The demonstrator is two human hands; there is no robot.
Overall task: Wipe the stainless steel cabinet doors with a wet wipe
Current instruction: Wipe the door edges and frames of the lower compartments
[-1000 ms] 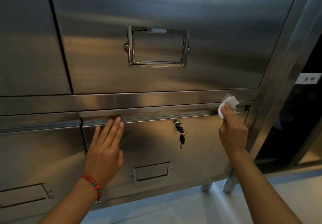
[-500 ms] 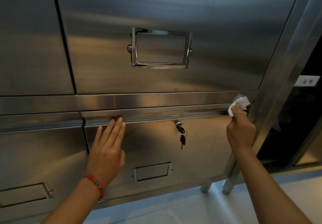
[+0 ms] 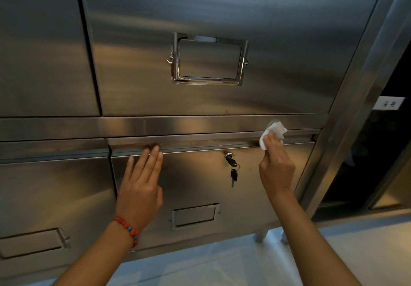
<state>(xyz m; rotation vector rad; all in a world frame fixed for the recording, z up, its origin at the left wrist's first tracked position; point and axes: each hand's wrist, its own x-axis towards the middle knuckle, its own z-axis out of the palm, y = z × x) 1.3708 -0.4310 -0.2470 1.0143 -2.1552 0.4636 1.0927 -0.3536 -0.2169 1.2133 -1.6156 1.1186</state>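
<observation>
At top rail of lower door (image 3: 200,187): right hand (image 3: 276,170) pinching white wipe (image 3: 274,132) against steel. Left of grip, keys (image 3: 232,170) hanging from lock. Farther left, left hand (image 3: 140,187) flat, fingers straight, pressing door.

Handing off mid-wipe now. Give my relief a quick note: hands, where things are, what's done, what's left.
Right hand pinches the wet wipe against the top ledge of the lower right door, near its right end.
Left hand lies flat on the same door, fingertips at the ledge.
Keys hang from the door's lock.
Done: cannot tell from the steel.
Left: this door's face, the upper door, the left doors.
</observation>
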